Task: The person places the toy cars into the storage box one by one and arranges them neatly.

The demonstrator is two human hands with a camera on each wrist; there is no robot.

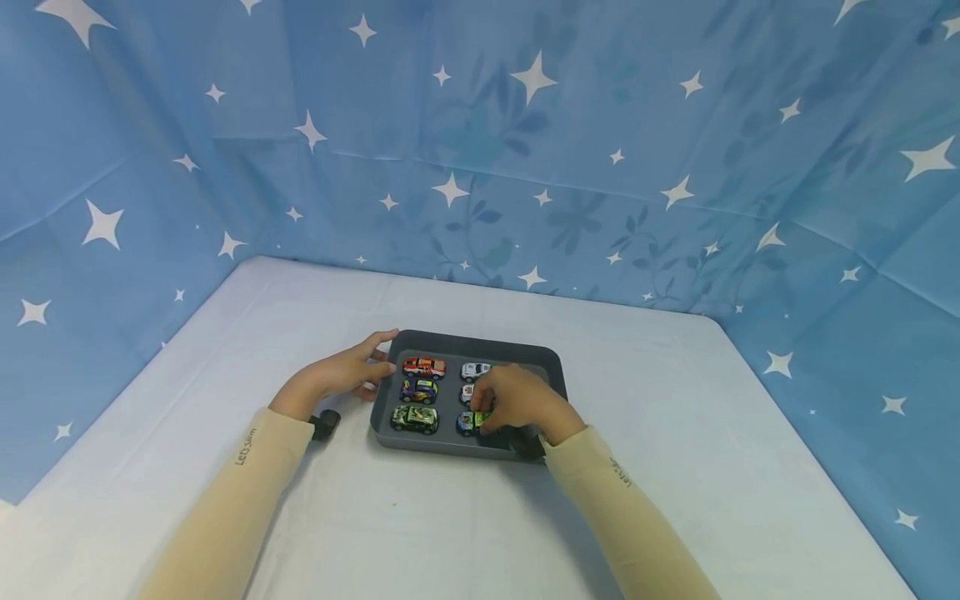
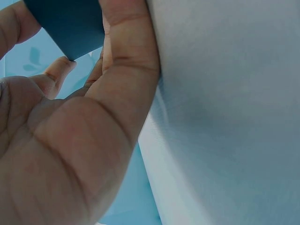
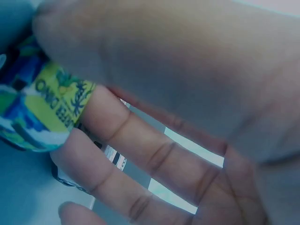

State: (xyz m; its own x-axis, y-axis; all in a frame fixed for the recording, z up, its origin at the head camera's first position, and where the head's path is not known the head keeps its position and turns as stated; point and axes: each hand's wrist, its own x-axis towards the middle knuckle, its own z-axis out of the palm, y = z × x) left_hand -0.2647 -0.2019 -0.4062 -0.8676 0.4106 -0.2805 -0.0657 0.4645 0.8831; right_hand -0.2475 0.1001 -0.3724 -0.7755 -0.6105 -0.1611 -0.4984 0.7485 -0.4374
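Note:
A dark grey tray (image 1: 442, 447) holds several small toy cars in two columns. At its left wall, my left hand (image 1: 341, 372) grips the side; the left wrist view has the dark tray edge (image 2: 75, 28) between the fingers. My right hand (image 1: 517, 400) reaches over the tray and pinches a green, blue and yellow toy car (image 1: 468, 423) between thumb and fingers. Its printed roof (image 3: 54, 101) fills the left of the right wrist view. Behind it are a white car (image 1: 475, 369) and another white car (image 1: 467, 393), partly hidden by the fingers.
In the tray's left column stand a red-orange car (image 1: 424, 367), a purple car (image 1: 418, 391) and a green car (image 1: 415, 419). A white cloth covers the table (image 1: 360, 517). Blue star-patterned fabric (image 1: 480, 150) hangs behind and at the sides.

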